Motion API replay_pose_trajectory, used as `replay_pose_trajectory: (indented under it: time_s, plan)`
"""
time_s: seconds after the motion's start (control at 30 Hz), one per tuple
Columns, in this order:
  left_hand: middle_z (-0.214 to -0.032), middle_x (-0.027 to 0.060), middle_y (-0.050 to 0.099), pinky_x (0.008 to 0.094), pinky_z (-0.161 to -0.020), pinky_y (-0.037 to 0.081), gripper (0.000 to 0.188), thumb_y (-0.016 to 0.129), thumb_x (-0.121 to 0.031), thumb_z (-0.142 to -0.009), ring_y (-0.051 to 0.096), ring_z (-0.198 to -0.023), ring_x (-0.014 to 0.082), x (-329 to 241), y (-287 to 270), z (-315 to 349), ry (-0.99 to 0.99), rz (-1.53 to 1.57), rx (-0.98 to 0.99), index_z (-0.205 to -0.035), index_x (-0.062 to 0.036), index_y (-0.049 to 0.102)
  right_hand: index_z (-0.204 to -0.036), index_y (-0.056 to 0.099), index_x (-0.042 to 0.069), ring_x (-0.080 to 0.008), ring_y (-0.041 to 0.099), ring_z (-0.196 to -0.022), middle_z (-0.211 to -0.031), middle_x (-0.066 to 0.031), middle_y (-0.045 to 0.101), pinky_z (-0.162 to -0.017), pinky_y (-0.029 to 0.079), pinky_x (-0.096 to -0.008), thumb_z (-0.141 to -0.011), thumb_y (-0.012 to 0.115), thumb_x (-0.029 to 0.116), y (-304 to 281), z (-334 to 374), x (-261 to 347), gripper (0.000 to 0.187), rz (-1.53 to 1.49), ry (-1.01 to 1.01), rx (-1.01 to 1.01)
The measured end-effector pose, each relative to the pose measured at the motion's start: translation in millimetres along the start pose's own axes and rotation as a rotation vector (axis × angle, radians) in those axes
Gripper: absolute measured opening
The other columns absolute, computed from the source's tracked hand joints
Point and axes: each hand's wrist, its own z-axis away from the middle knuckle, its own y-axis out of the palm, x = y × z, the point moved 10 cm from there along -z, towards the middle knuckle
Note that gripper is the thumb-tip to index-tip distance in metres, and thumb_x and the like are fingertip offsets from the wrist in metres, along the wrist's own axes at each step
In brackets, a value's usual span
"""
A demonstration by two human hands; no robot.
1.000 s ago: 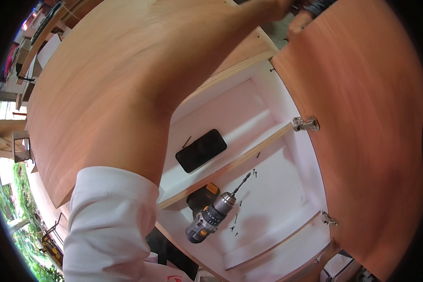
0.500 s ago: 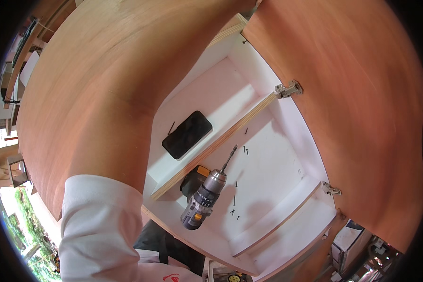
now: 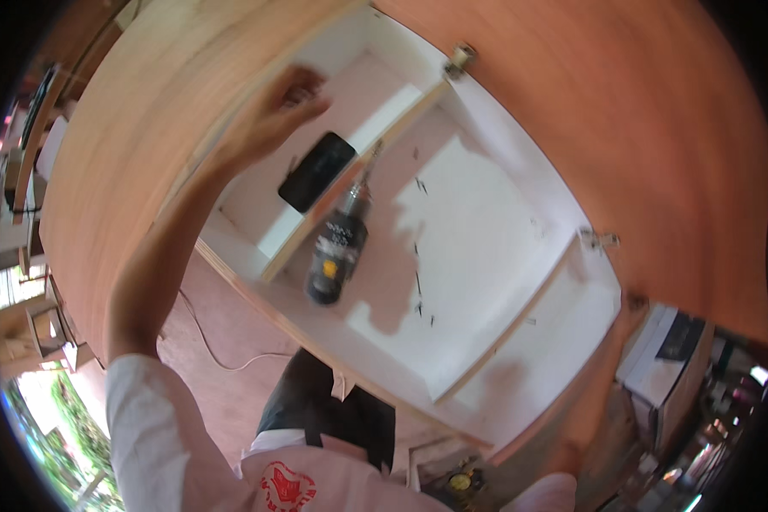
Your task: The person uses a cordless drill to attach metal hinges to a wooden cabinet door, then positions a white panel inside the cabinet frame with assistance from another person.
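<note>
My left hand (image 3: 292,109), smeared by motion, hovers over the far left compartment of a white-lined cabinet (image 3: 486,213). Its thumb stands apart from the curled fingers, and nothing shows in it. Just below it lies a black phone (image 3: 317,171). A cordless drill (image 3: 340,252) with a bit fitted stands in the middle compartment beside the wooden divider. My right hand (image 3: 633,305) is at the near corner of the right cabinet door (image 3: 640,154), its fingertips over the door's edge; the rest of its fingers are hidden.
Several dark screws (image 3: 418,286) lie scattered on the white panel near the drill. Metal hinges (image 3: 461,60) join the right door to the cabinet side. A second wooden door (image 3: 128,145) spreads out at left. A box (image 3: 661,358) stands at right, and a cord (image 3: 230,365) trails on the floor.
My left arm has drawn back from the far edge, bringing the hand into view over the cabinet. The whole view has shifted; my right hand remains at the door's corner.
</note>
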Motion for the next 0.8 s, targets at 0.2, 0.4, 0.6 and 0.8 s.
replay_pose_trajectory:
  time_s: [0.2,0.4,0.6,0.8]
  plan:
    - [-0.126,0.011,0.063,0.0322,-0.099,0.049,0.06,0.071,-0.037,-0.098,0.059,-0.116,0.0183,-13,59,172,-0.307,0.084,0.039,-0.142,-0.0004,0.051,-0.119,0.066,-0.002,-0.0213,0.062,-0.109,-0.116,-0.0106,0.066,-0.101,0.047,-0.0334,-0.093,0.076,0.011,14,142,65,0.031,0.124,-0.043,-0.04]
    - [-0.132,0.0171,0.06,0.0364,-0.097,0.052,0.083,0.082,-0.039,-0.088,0.063,-0.116,0.0232,-15,119,208,-0.378,0.117,0.099,-0.147,0.0035,0.042,-0.114,0.067,0.002,-0.0153,0.066,-0.098,-0.105,-0.0077,0.069,-0.083,0.055,-0.0313,-0.093,0.075,0.01,131,265,136,0.024,-0.327,0.239,0.319]
    - [-0.132,0.0149,0.059,0.0346,-0.098,0.053,0.085,0.091,-0.021,-0.08,0.062,-0.118,0.0212,-11,129,213,-0.275,0.322,0.046,-0.145,0.0044,0.043,-0.114,0.065,-0.003,-0.0374,0.068,-0.107,-0.113,-0.0242,0.067,-0.09,0.055,-0.0439,-0.089,0.075,0.012,220,371,145,0.03,0.183,0.156,0.924]
    - [-0.121,0.0082,0.068,0.0347,-0.091,0.054,0.069,0.089,-0.009,-0.077,0.067,-0.108,0.0209,7,126,208,-0.328,0.087,0.034,-0.138,-0.0063,0.055,-0.114,0.062,-0.004,-0.0437,0.064,-0.107,-0.116,-0.0249,0.061,-0.091,0.053,-0.0493,-0.087,0.076,0.008,244,392,102,0.033,0.384,0.244,0.777]
